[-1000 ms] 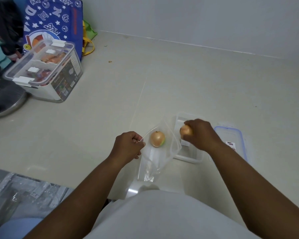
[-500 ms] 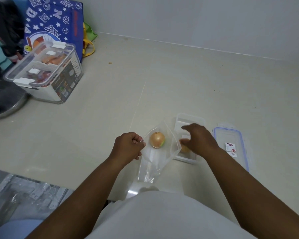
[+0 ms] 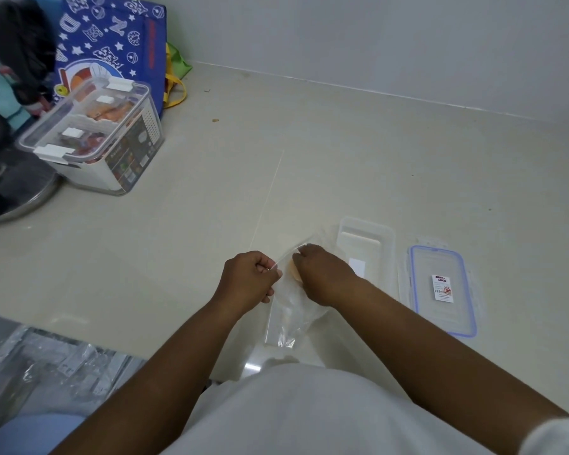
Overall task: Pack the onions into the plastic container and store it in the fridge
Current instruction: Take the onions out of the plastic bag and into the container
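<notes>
Pinching the clear bag's [image 3: 288,318] rim, left hand [image 3: 248,284] is clenched on it near the floor's [image 3: 309,165] front edge. Right hand [image 3: 322,274] reaches into the bag mouth w/ fingers round an onion [image 3: 293,273], grip prob. closed, mostly hidden. Plastic container [image 3: 365,249] sits just right, its lid [image 3: 442,290] beside it.

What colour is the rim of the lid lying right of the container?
Blue, on the clear lid; head view.

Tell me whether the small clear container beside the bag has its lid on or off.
Off. The container stands open on the floor, and its blue-rimmed lid lies flat beside it, apart from it.
</notes>
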`<action>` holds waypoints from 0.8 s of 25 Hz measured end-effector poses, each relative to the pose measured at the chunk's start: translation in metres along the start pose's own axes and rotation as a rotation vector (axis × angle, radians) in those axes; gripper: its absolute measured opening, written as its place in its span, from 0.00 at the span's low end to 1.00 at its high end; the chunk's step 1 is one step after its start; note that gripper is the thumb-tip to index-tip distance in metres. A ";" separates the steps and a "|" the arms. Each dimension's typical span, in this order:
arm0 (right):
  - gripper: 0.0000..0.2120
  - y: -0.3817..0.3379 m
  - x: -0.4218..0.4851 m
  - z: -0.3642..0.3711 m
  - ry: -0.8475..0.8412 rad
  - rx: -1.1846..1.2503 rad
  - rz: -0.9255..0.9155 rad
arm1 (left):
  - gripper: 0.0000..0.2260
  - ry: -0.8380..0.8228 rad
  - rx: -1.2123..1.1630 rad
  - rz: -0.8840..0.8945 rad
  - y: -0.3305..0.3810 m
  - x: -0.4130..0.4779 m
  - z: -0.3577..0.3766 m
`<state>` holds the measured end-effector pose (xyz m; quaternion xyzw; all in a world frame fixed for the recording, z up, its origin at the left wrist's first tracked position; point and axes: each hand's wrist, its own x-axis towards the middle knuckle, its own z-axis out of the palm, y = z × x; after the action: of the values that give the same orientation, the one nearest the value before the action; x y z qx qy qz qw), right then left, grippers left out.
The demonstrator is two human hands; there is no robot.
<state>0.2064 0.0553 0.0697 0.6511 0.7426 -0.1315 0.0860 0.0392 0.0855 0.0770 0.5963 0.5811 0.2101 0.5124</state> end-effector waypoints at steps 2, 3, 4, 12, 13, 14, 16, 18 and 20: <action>0.11 0.002 0.007 0.012 0.023 -0.048 0.007 | 0.03 0.001 -0.009 -0.006 0.000 -0.001 0.000; 0.10 0.004 0.009 0.016 0.028 -0.049 0.009 | 0.03 0.003 -0.011 -0.009 0.000 -0.001 0.000; 0.11 0.005 0.011 0.021 0.019 -0.042 0.009 | 0.03 0.005 -0.010 -0.012 -0.001 -0.001 0.000; 0.24 0.010 -0.005 0.006 -0.020 0.143 -0.026 | 0.02 0.004 -0.005 -0.018 -0.001 0.001 0.001; 0.26 0.013 -0.013 -0.004 0.026 0.239 -0.016 | 0.03 0.010 -0.009 -0.017 -0.001 0.001 0.001; 0.28 0.017 -0.022 -0.017 0.082 0.366 -0.009 | 0.03 0.018 -0.014 -0.018 -0.001 0.003 0.000; 0.30 0.033 -0.041 -0.041 0.223 0.631 0.014 | 0.03 0.030 -0.013 -0.025 -0.001 0.005 0.000; 0.31 0.058 -0.052 -0.055 0.362 0.803 0.092 | 0.02 0.033 -0.005 -0.026 -0.001 0.006 0.000; 0.31 0.085 -0.049 -0.055 0.402 0.731 0.229 | 0.02 0.028 0.000 -0.023 0.000 0.006 0.001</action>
<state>0.2994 0.0357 0.1294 0.7295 0.5721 -0.2461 -0.2827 0.0417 0.0905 0.0741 0.5867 0.5948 0.2126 0.5068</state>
